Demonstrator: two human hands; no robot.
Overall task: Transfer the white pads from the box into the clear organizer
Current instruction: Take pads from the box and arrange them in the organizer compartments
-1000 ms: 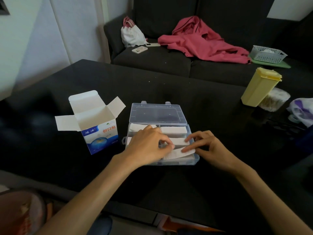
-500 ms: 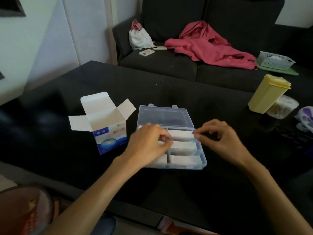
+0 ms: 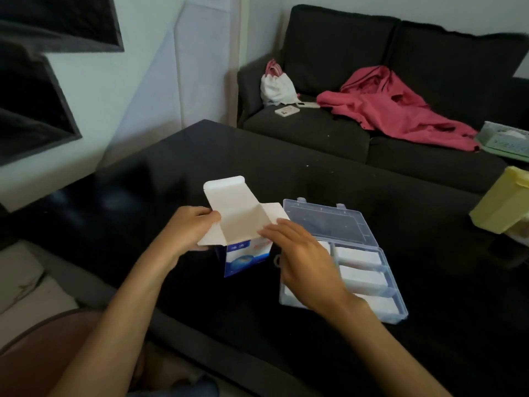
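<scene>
The white and blue cardboard box (image 3: 246,253) stands open-topped on the black table (image 3: 372,196), its flaps spread. My left hand (image 3: 191,227) pinches the left flap. My right hand (image 3: 300,253) lies against the box's right flap with fingers nearly straight; its thumb is hidden. Just right of the box sits the clear organizer (image 3: 398,296), lid (image 3: 326,222) laid back flat. White pads (image 3: 357,256) fill its compartments, partly hidden behind my right hand. The inside of the box cannot be seen.
A yellow lidded container (image 3: 503,204) stands at the table's right edge. Behind the table is a dark sofa (image 3: 343,133) with a pink garment (image 3: 395,110), a white bag (image 3: 277,87), a phone (image 3: 287,110) and a basket (image 3: 503,138).
Both hands left the organizer and moved left to the box; the left now pinches its flap and the right touches its right side. The camera view swung left.
</scene>
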